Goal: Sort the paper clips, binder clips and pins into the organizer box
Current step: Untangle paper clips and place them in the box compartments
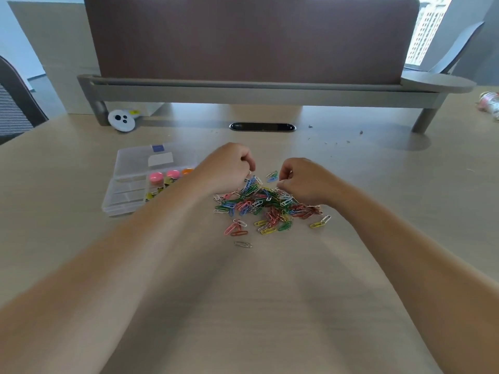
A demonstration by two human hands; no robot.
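Plastic organizer box (127,184) sits left of the paper clips (259,203) that our left hand (229,166) and right hand (299,179) pinch, nearer the left.

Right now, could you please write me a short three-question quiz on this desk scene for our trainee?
1. True or false: the organizer box lies to the left of the paper clip pile.
2. Where are the left hand and right hand? A) at the pile's far edge B) inside the box C) out of view
3. Fill in: the lone grey clip lies on the pile's ____ side (near/far).
Key: 1 true; 2 A; 3 near.
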